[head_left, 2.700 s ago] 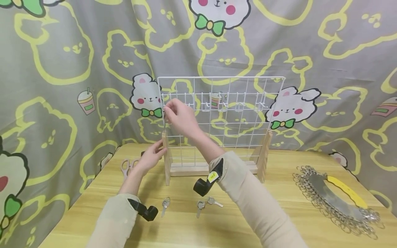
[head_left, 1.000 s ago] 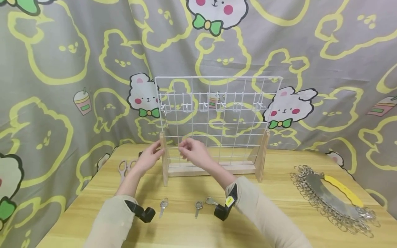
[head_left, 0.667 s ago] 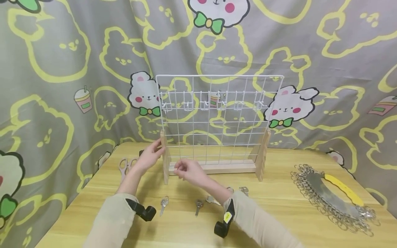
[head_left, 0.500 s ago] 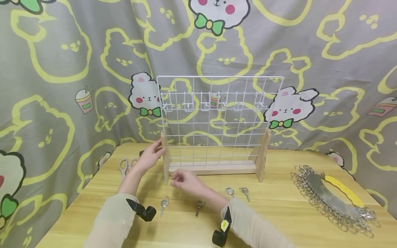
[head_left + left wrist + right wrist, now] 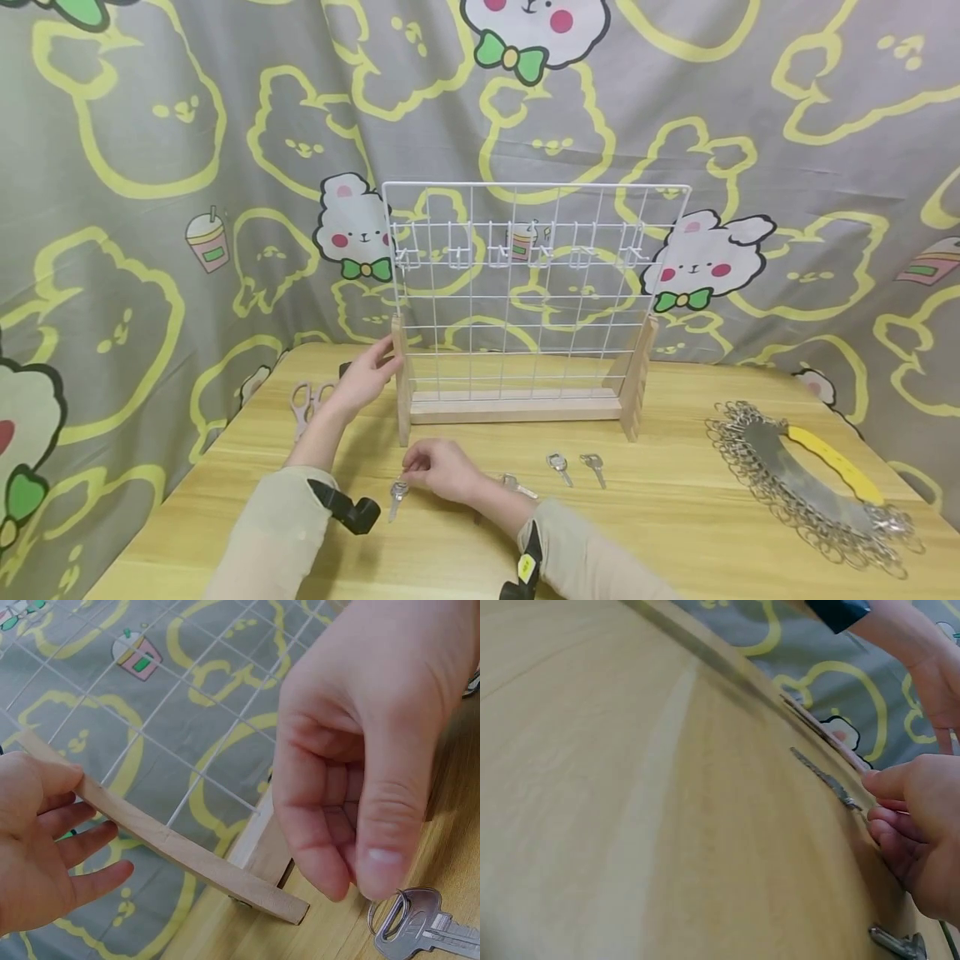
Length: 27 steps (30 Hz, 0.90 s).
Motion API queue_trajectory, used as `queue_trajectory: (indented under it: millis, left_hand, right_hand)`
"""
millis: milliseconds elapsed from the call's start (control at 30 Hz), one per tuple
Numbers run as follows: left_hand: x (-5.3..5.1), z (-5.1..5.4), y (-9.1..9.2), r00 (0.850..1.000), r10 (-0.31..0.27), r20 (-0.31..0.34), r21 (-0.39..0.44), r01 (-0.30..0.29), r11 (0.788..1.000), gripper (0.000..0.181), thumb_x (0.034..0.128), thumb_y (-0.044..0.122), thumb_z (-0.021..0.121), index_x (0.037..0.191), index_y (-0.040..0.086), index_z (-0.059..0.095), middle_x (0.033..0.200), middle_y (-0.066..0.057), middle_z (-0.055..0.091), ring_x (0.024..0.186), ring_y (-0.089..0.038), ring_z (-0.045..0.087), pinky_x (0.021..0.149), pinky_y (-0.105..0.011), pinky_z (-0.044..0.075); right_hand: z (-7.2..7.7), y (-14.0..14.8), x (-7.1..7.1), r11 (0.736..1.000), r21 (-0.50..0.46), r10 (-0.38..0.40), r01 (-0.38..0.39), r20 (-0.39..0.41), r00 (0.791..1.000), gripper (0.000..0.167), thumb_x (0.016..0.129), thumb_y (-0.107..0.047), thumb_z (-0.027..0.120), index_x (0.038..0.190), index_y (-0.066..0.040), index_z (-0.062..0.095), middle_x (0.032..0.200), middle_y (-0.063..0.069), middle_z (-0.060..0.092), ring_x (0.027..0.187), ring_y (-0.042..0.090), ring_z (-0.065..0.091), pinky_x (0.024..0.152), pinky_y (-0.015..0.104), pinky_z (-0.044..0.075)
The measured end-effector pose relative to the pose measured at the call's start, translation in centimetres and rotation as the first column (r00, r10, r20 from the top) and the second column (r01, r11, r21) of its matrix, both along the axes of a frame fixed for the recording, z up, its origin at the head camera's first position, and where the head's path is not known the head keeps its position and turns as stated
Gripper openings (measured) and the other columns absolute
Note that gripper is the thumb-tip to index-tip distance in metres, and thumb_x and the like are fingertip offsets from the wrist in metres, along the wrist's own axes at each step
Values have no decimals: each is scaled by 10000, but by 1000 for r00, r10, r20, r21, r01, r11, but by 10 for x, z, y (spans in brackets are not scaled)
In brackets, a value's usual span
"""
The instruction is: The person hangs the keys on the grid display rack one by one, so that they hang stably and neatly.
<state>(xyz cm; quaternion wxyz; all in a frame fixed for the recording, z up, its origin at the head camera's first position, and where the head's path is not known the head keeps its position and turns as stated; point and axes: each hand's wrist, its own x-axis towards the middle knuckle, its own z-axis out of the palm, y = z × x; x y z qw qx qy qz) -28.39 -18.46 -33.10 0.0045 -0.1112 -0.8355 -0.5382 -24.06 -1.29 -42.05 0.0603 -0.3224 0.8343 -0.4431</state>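
Note:
My left hand [image 5: 365, 379] touches the left wooden post [image 5: 401, 392] of the white wire grid rack [image 5: 517, 308]. Its fingers are straight and fanned beside the post in the left wrist view. Low over the table, my right hand [image 5: 442, 471] has thumb and fingers bent at the split ring of a silver key [image 5: 397, 502], which lies flat on the wood. In the left wrist view the thumb tip overlaps the ring [image 5: 405, 900], so I cannot tell whether it is pinched. More keys [image 5: 558, 467] lie to the right, one mostly behind my right forearm.
Several white hooks [image 5: 581, 257] hang in a row across the grid. Scissors [image 5: 303, 404] lie left of my left forearm. A yellow-handled tool [image 5: 836, 462] fringed with many metal rings sits at the right. A patterned curtain [image 5: 810, 250] stands behind the wooden table [image 5: 660, 533].
My right hand has come down from the leftmost hook, past the front of the grid, to the left key on the table. My left hand has stayed at the post.

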Motion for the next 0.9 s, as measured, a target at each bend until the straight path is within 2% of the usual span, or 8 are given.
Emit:
queue_trajectory:
  millis: [333,533,800,900]
  left_hand:
    - [-1,0,0,1000,5,6,4,-5,1000,567,1001,217,425,1483,63,169,1499,-175,228,1334,-367,265,1050,-520,302]
    - [0,-2,-1,1000,7,-1,-3,-7,1000,573,999,226,430,1483,62,170,1497,-176,233,1325,-372,282,1044,-529,305]
    - [-1,-2,-1,1000,6,1,-12,-6,1000,570,999,222,430,1479,50,175,1493,-186,237,1317,-380,292,1035,-531,318]
    - [-1,0,0,1000,8,2,-13,-8,1000,569,998,227,431,1479,54,181,1495,-182,237,1317,-377,295,1033,-531,321]
  right_hand:
    - [1,-3,2,990,129,-39,55,-126,991,151,748,-184,780,747,-91,661,697,-96,524,648,1,440,594,137,403]
    - [0,-6,5,983,165,-45,75,-181,983,185,749,-200,783,679,-108,638,684,-90,482,648,4,401,578,134,371]
    - [4,-10,6,975,204,-54,92,-182,982,196,737,-190,790,636,-107,644,615,-115,509,598,0,419,552,131,372]
    - [9,-10,5,965,252,-24,72,-188,982,193,752,-184,776,630,-109,648,582,-121,523,582,7,436,544,135,384]
